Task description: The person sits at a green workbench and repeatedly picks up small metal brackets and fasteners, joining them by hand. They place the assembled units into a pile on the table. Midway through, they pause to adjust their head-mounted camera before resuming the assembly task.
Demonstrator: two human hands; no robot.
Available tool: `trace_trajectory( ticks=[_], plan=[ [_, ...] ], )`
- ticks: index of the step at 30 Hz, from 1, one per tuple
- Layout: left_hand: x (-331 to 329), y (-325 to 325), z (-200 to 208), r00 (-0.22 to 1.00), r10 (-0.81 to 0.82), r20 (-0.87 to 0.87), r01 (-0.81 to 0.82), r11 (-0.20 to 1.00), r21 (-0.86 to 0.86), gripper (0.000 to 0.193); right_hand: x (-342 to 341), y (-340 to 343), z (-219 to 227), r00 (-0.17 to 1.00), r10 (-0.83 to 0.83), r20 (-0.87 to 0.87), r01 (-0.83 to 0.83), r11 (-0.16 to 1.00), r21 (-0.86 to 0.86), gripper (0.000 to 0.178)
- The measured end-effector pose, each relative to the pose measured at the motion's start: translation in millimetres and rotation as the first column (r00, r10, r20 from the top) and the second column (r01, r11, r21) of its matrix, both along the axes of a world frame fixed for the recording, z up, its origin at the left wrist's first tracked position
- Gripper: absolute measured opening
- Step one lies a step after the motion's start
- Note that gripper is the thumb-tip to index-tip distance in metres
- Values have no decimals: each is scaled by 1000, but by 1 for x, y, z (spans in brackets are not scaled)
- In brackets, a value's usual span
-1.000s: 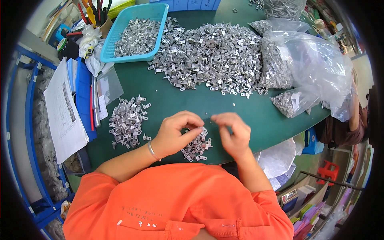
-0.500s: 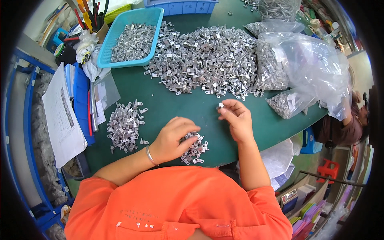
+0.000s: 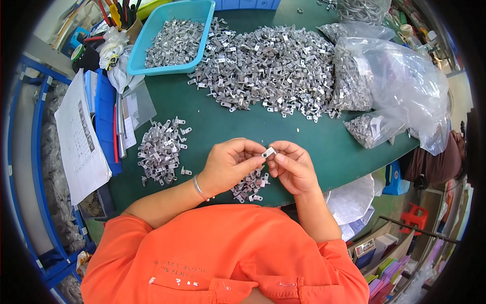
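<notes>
Green tabletop (image 3: 349, 164): bare room seen across the middle and toward the right edge.
The rear is covered by a large bracket heap (image 3: 273, 71), bordered by a plastic bag (image 3: 405, 83) at right and a blue basket (image 3: 162, 71) at left. A smaller heap (image 3: 159, 152) is set apart at left. The left hand (image 3: 226, 164) and right hand (image 3: 296, 169) are held close together near the front edge, by a little pile (image 3: 249, 187); a single bracket (image 3: 270, 151) is pinched between the narrowed fingers of both.
</notes>
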State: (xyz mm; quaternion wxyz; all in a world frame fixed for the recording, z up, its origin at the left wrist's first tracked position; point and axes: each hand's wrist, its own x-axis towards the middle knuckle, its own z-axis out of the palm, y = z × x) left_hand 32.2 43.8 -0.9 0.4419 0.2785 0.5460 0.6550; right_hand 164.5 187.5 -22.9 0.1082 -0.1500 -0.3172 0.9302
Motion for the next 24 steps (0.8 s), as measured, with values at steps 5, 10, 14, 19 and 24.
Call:
trace_trajectory(
  ticks=[5,10,14,19,24],
  plan=[
    [1,-1,1,1000,11,-8,-11,1000,10,15,1,-2,-1,1000,9,-19,-7,996,86,24],
    [1,-2,2,1000,9,17,-9,1000,-6,15,2,-6,1,999,-42,-8,43,980,193,25],
    [0,-1,1,997,9,72,-9,1000,0,15,2,-7,-1,998,-67,-7,67,965,253,24],
    [2,-1,0,997,6,74,-6,1000,-5,15,-1,-13,6,987,-137,88,92,917,389,19],
    [2,0,1,999,-28,-21,27,998,-61,14,-3,-15,3,975,-167,146,71,860,505,15]
  ],
)
